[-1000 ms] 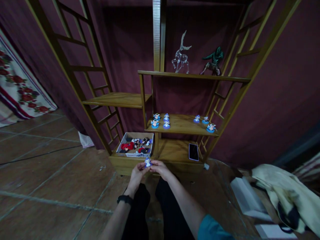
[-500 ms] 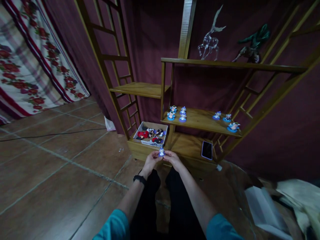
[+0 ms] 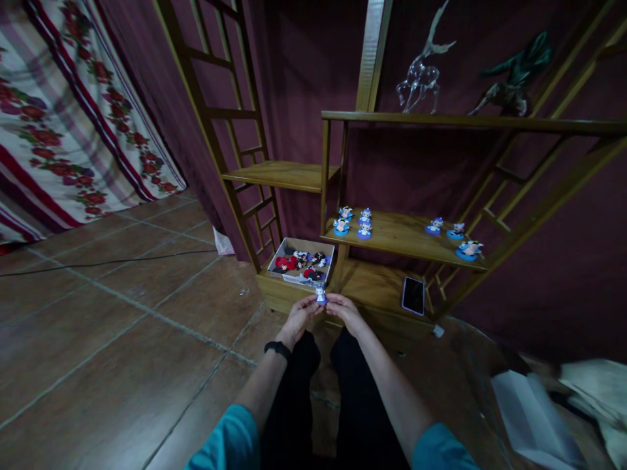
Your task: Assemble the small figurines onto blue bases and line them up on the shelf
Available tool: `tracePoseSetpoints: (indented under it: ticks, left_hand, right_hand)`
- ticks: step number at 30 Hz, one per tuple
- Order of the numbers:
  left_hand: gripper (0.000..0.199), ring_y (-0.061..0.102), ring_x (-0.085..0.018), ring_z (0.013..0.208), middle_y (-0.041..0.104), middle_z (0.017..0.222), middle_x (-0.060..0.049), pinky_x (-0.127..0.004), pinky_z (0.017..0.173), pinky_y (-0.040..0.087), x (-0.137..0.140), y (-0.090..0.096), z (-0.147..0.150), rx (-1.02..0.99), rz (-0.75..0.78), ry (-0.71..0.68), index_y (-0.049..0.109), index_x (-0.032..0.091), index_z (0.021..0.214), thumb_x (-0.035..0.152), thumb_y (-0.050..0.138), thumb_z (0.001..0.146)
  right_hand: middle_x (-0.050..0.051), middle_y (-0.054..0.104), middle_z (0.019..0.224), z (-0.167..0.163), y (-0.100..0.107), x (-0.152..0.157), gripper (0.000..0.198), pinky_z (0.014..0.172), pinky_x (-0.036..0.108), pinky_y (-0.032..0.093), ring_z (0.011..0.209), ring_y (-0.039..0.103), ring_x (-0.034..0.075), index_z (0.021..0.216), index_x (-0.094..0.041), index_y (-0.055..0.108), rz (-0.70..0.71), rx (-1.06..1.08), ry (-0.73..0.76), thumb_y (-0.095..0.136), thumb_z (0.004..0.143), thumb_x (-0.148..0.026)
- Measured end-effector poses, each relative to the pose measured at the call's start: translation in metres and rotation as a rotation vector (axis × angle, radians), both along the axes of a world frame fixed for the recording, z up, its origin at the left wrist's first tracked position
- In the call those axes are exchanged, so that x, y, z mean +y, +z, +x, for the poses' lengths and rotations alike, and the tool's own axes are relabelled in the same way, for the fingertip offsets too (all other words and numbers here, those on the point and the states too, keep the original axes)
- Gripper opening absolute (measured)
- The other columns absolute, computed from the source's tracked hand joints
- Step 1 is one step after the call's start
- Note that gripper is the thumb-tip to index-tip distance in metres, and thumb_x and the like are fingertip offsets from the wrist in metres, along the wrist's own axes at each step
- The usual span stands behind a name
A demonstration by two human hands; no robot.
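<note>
Between my two hands is a small white and purple figurine (image 3: 321,295), upright on a round purple base. My left hand (image 3: 300,314) pinches it from the left, and my right hand (image 3: 345,309) grips it from the right. Just beyond them, a shallow cardboard box (image 3: 307,245) holds several red, black and white figurines (image 3: 288,263) lying in a jumble. On the middle shelf (image 3: 392,236), several blue- and purple-based figurines (image 3: 364,230) stand grouped at the left end. Three more figurines (image 3: 455,230) stand toward the right end.
A phone (image 3: 413,296) lies on the bottom shelf (image 3: 369,286). The top shelf carries a glass deer (image 3: 420,85) and a dark green statue (image 3: 514,78). A floral cloth (image 3: 59,130) hangs at left; a white box (image 3: 531,414) sits on the floor at right.
The view has shifted slightly, so the shelves sit a little farther right. The figurine is raised a little and shows more of its body; both hands still hold it.
</note>
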State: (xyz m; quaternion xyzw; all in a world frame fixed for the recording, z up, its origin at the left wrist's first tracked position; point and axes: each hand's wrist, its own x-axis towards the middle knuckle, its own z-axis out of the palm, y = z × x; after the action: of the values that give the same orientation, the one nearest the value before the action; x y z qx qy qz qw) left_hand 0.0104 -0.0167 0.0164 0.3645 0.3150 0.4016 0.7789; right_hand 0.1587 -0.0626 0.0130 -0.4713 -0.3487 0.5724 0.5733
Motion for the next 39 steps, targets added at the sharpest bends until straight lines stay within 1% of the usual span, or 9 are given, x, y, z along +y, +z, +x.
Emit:
tracePoseSetpoints:
  ticks: [5,11,15,19,24,32,35,39]
  left_hand:
    - [0.029,0.063,-0.018,0.084,0.066,0.093,-0.014,-0.032,0.086,0.045,0.0014,0.0001,-0.0013,-0.035,-0.026,-0.021,0.063,0.009,0.095,0.012,0.067,0.067]
    - [0.024,0.063,-0.017,0.08,0.067,0.086,-0.013,-0.029,0.079,0.048,0.0032,-0.0007,-0.0027,-0.021,-0.048,-0.016,0.062,0.009,0.094,0.018,0.063,0.072]
    - [0.023,0.063,-0.016,0.079,0.067,0.086,-0.013,-0.028,0.078,0.048,0.0034,-0.0001,-0.0026,-0.027,-0.04,-0.023,0.062,0.009,0.092,0.023,0.062,0.073]
    - [0.026,0.063,-0.016,0.077,0.067,0.086,-0.012,-0.03,0.081,0.046,0.0013,0.0021,-0.0028,-0.02,-0.015,-0.019,0.063,0.009,0.091,0.024,0.066,0.07]
    - [0.036,0.061,-0.017,0.087,0.066,0.095,-0.012,-0.032,0.087,0.041,-0.0021,0.0046,-0.0029,0.002,0.049,-0.009,0.063,0.011,0.096,0.018,0.072,0.061]
    - [0.044,0.061,-0.018,0.083,0.067,0.092,-0.011,-0.033,0.086,0.039,-0.0016,-0.0007,-0.0019,0.062,0.165,-0.022,0.064,0.012,0.097,0.02,0.075,0.056]
    - [0.044,0.06,-0.017,0.08,0.067,0.089,-0.01,-0.032,0.085,0.038,-0.0016,-0.0025,-0.0014,0.08,0.179,-0.019,0.064,0.012,0.097,0.02,0.075,0.055]
    - [0.042,0.06,-0.017,0.081,0.067,0.092,-0.01,-0.031,0.083,0.039,-0.0024,-0.0014,-0.0017,0.1,0.184,-0.031,0.065,0.012,0.096,0.019,0.075,0.056]
  right_hand:
    - [0.006,0.065,0.095,-0.0007,-0.0015,0.0014,0.041,0.077,0.032,0.046,0.078,0.06,0.015,0.097,-0.02,0.063,0.007,-0.008,0.003,0.07,0.059,-0.032]
    - [0.004,0.065,0.088,-0.0016,-0.0026,0.0017,0.038,0.075,0.03,0.046,0.074,0.06,0.013,0.095,-0.02,0.063,0.006,-0.012,-0.012,0.069,0.059,-0.031]
    - [0.005,0.066,0.087,-0.0025,-0.002,0.0018,0.039,0.074,0.031,0.046,0.074,0.06,0.014,0.095,-0.019,0.063,0.012,-0.016,-0.012,0.069,0.059,-0.033]
    - [0.005,0.066,0.086,-0.0035,-0.0008,0.0018,0.036,0.075,0.031,0.046,0.073,0.06,0.014,0.091,-0.018,0.064,0.007,-0.017,-0.008,0.07,0.059,-0.034]
    - [0.005,0.066,0.089,-0.0041,0.0014,0.001,0.037,0.077,0.033,0.046,0.075,0.061,0.015,0.091,-0.018,0.064,0.005,-0.002,-0.024,0.071,0.057,-0.034]
    - [0.007,0.064,0.099,-0.0038,0.0004,-0.0001,0.042,0.081,0.035,0.046,0.088,0.061,0.019,0.096,-0.018,0.062,-0.001,0.033,-0.03,0.071,0.058,-0.033]
    - [0.007,0.064,0.1,-0.0033,-0.0007,-0.0007,0.043,0.082,0.036,0.045,0.089,0.06,0.02,0.096,-0.018,0.062,-0.001,0.04,-0.023,0.072,0.057,-0.033]
    - [0.007,0.065,0.1,-0.0036,0.0002,-0.0019,0.042,0.084,0.036,0.044,0.092,0.06,0.02,0.095,-0.018,0.062,0.017,0.027,0.002,0.072,0.057,-0.032]
